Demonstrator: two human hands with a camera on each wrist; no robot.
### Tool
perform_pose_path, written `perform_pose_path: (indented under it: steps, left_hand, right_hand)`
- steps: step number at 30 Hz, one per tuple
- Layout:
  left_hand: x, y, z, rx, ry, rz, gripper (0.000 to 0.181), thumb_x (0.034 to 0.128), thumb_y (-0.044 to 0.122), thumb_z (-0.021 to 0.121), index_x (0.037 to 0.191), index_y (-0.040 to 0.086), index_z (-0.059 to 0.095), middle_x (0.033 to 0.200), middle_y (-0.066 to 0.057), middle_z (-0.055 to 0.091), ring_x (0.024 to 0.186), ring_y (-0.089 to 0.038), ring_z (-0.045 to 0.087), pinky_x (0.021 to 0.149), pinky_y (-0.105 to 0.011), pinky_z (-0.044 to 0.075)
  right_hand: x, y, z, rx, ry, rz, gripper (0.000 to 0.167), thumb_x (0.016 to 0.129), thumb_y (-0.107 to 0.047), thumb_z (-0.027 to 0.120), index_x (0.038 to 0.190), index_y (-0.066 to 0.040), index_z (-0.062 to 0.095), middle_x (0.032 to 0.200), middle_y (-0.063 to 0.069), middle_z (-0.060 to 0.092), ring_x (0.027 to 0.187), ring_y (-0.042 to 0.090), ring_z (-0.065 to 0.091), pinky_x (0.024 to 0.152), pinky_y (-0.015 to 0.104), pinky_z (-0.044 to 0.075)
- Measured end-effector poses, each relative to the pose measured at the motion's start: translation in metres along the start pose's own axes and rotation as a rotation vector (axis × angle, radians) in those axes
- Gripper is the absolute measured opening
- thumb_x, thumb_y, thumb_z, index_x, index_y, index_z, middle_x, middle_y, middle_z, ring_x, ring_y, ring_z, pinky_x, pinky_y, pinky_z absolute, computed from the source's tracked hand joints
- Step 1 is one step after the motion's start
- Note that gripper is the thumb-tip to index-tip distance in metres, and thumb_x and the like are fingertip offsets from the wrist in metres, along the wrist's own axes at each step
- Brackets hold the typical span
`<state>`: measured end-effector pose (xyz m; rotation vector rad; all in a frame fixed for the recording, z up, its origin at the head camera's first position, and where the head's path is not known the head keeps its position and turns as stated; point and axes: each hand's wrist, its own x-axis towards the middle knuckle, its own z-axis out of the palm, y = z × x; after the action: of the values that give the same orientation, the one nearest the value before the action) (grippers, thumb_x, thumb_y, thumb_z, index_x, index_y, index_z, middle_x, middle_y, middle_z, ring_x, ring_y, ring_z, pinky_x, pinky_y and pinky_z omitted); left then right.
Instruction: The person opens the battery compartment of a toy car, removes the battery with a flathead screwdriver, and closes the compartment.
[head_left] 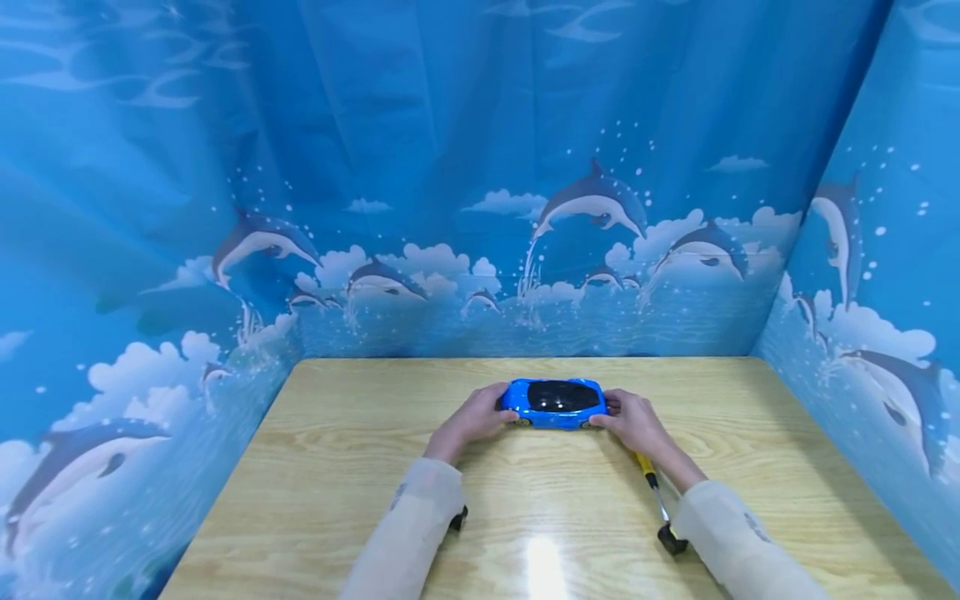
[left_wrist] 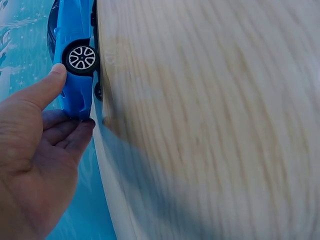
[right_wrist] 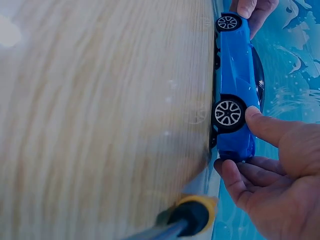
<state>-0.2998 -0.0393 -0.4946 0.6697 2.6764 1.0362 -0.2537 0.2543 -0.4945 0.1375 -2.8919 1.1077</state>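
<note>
A blue toy car (head_left: pixel 561 404) with a dark glossy roof and silver-spoked wheels is held crosswise between two hands near the table's far edge. My left hand (head_left: pixel 480 414) grips its left end, thumb near a wheel and fingers round the bumper, as the left wrist view shows. At the other end my right hand (head_left: pixel 633 421) grips the car, its thumb by the wheel in the right wrist view. Whether the wheels touch the tabletop is hard to tell. A screwdriver (head_left: pixel 651 477) with a yellow and black handle lies beside the right forearm, partly hidden beneath it.
The wooden table (head_left: pixel 337 500) ends at a blue curtain (head_left: pixel 450 167) printed with dolphins, which closes in the back and both sides. Dark wrist-camera pieces (head_left: pixel 672 540) stick out near the sleeves. A bright light reflection lies on the front tabletop.
</note>
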Motion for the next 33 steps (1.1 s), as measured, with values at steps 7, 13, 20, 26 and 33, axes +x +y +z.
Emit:
perform_pose_path:
  steps: [7,13,20,26,33]
  left_hand:
    - [-0.009,-0.006,-0.009,-0.001,0.014,0.019,0.063,0.1007,0.021,0.069,0.153,-0.005,0.043,0.154,-0.021,0.049,0.144,-0.036,0.043,0.121,-0.047,0.038]
    - [-0.015,-0.016,-0.016,0.000,0.029,0.011,0.064,0.1005,0.021,0.069,0.153,-0.005,0.043,0.154,-0.021,0.048,0.144,-0.036,0.043,0.121,-0.047,0.037]
    - [-0.019,-0.025,-0.022,0.006,0.033,0.026,0.064,0.1000,0.020,0.070,0.152,-0.007,0.043,0.153,-0.023,0.048,0.144,-0.038,0.043,0.121,-0.049,0.037]
    - [-0.023,-0.029,-0.025,0.013,0.043,0.033,0.064,0.1000,0.019,0.070,0.152,-0.007,0.043,0.153,-0.024,0.048,0.144,-0.039,0.043,0.121,-0.049,0.037]
    - [-0.025,-0.030,-0.027,0.027,0.034,0.047,0.065,0.1004,0.018,0.069,0.153,-0.006,0.041,0.155,-0.024,0.046,0.144,-0.039,0.041,0.122,-0.049,0.036]
  right_hand:
    - [0.003,-0.007,0.007,0.011,-0.024,-0.026,0.065,0.092,-0.017,0.079,0.141,0.014,0.050,0.133,0.033,0.060,0.117,0.045,0.064,0.098,0.052,0.058]
    - [0.006,-0.014,0.014,0.017,-0.025,-0.061,0.066,0.092,-0.018,0.079,0.143,0.013,0.050,0.133,0.031,0.062,0.115,0.042,0.065,0.097,0.052,0.058]
    - [0.008,-0.017,0.022,0.052,-0.009,-0.071,0.061,0.089,-0.017,0.082,0.137,0.012,0.057,0.126,0.028,0.066,0.106,0.037,0.069,0.091,0.049,0.061]
    - [0.009,-0.021,0.024,0.044,-0.017,-0.051,0.064,0.088,-0.018,0.083,0.138,0.011,0.056,0.124,0.029,0.067,0.109,0.039,0.068,0.094,0.052,0.059]
    - [0.010,-0.025,0.026,0.044,-0.033,-0.033,0.063,0.089,-0.017,0.082,0.139,0.010,0.055,0.125,0.028,0.067,0.110,0.038,0.068,0.095,0.052,0.059]
